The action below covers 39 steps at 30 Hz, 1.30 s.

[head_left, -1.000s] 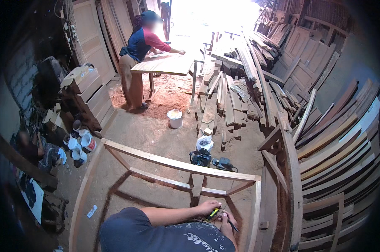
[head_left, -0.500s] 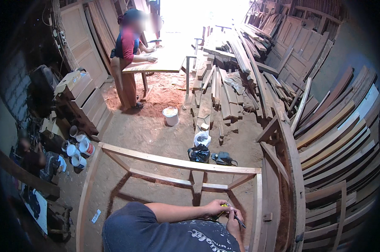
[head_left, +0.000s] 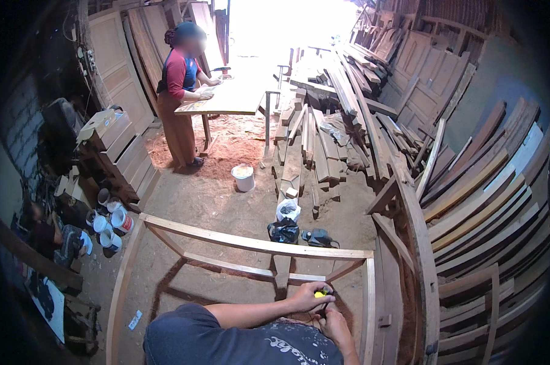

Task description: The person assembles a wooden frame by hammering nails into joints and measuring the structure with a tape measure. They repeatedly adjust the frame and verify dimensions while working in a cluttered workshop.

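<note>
My left hand [head_left: 307,298] is closed around a small bright yellow tape measure [head_left: 320,294], only partly visible between the fingers. Just below it my right hand [head_left: 336,327] is closed, fingers almost touching the left ones. A thin dark pen [head_left: 325,308] shows at its fingertips, mostly hidden. Both hands are inside the near right corner of a pale rectangular wooden frame [head_left: 250,244], close to its right-hand rail [head_left: 368,304]. My left forearm reaches across my body.
A co-worker [head_left: 179,91] stands at a wooden-topped table [head_left: 238,104] at the far left. A white bucket [head_left: 243,180], black plastic bag [head_left: 283,232] and dark power tool [head_left: 317,238] are on the floor beyond the frame. Timber stacks [head_left: 482,201] line the right side; several buckets [head_left: 121,221] stand left.
My hands have shifted slightly up and left, the left now higher over the right. The pen no longer sticks out below the right hand. The co-worker is more upright; the view has tilted slightly.
</note>
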Available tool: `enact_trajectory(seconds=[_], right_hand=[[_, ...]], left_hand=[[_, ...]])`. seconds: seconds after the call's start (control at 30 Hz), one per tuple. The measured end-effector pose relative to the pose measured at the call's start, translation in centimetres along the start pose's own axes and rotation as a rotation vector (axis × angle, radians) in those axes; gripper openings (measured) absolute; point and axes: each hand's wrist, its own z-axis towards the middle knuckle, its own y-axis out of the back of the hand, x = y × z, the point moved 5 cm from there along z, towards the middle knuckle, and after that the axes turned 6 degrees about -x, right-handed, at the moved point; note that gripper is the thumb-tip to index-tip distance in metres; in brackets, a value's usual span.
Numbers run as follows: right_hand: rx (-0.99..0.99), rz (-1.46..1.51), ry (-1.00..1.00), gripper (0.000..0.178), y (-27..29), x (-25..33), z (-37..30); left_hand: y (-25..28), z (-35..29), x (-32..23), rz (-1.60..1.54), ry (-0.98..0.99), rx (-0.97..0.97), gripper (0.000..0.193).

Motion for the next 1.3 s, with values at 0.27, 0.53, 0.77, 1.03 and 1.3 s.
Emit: enact_trajectory(seconds=[0.27,0.53,0.77,1.03,1.3], right_hand=[[-0.081,-0.017,-0.023,0.030,2.5,2.0,-0.7],[-0.276,0.214,-0.065,0.028,3.7,1.5,-1.2],[-0.202,0.340,-0.143,0.034,3.3,1.6,-1.3],[-0.091,0.360,-0.131,0.031,3.7,2.3,-1.2],[-0.120,0.307,-0.073,0.034,3.8,1.8,-0.6]], left_hand=[[0.9,1.8,-0.4,-0.041,0.008,-0.124,0.030],[2.4,2.6,-1.9,-0.161,0.105,-0.222,0.027],[2.5,2.3,-2.0,-0.153,0.257,-0.115,0.037],[2.1,2.7,-0.3,-0.130,0.086,-0.143,0.029],[2.2,2.4,-0.7,-0.179,0.162,-0.091,0.025]])
